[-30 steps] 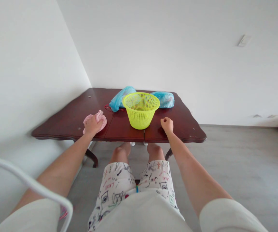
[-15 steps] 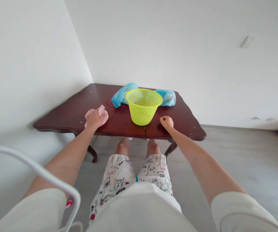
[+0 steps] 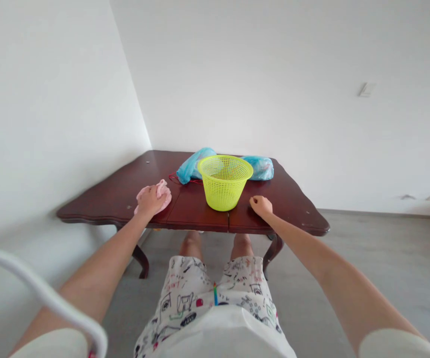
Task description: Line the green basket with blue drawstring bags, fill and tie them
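While clutching a crumpled, soft pink cloth in the left hand, bends those fingers down over the bunched fabric and rests it on a dark red-brown wooden table with wavy, shaped edges. Curls the right hand into a loose fist, set down on the same polished top; cannot tell whether anything is tucked inside.

Taking the bright yellow-green, perforated plastic basket as the centre of a dial, with twelve toward the plain white far wall, places the cloth at nine o'clock, well apart from the basket. Sets the right fist between three and four, near the basket but not touching it. Stands the basket upright, wide mouth up.

Behind it, at ten to eleven, shows a lumpy, translucent blue plastic bag, with a thin red cord lying beside it. At one to two, shows a second blue plastic bag, partly covered by the basket's rim.

Farther out, includes white shorts with scribbled prints at six, a blurred white cable at eight, and a pale rectangular switch plate high at two.
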Demonstrator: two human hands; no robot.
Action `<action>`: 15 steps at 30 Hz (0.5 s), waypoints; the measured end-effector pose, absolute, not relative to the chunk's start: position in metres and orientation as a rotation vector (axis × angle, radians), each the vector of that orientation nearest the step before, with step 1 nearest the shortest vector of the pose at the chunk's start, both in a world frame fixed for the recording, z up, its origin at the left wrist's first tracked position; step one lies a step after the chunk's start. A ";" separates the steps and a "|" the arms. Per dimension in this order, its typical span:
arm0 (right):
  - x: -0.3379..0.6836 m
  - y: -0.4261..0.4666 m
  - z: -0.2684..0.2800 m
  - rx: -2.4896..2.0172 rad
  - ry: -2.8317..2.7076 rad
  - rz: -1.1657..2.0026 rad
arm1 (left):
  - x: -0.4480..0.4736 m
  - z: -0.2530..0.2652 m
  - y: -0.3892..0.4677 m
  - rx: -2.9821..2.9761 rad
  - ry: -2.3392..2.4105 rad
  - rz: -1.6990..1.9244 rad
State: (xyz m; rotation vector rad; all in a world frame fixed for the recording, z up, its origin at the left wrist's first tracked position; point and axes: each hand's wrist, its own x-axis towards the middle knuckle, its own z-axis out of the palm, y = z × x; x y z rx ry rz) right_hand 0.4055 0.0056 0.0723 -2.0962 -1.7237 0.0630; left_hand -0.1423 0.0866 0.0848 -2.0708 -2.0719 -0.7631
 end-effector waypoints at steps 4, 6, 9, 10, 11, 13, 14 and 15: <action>0.405 0.006 0.068 -2.085 -1.815 0.042 | -0.143 0.083 0.085 -2.087 -1.981 -0.777; 0.405 0.006 0.066 -2.079 -1.855 0.028 | -0.144 0.082 0.083 -2.060 -1.921 -0.824; 0.404 0.005 0.063 -2.075 -1.887 -0.001 | -0.145 0.084 0.082 -2.008 -1.823 -0.916; 0.404 0.005 0.062 -2.073 -1.893 -0.010 | -0.145 0.085 0.083 -2.018 -1.797 -0.922; 0.404 0.004 0.061 -2.071 -1.898 -0.018 | -0.145 0.088 0.084 -2.046 -1.780 -0.906; 0.404 0.004 0.060 -2.065 -1.909 -0.029 | -0.143 0.094 0.088 -2.112 -1.767 -0.848; 0.404 0.003 0.059 -2.063 -1.913 -0.033 | -0.140 0.098 0.092 -2.137 -1.769 -0.829; 0.404 0.003 0.058 -2.061 -1.916 -0.035 | -0.136 0.102 0.096 -2.158 -1.770 -0.827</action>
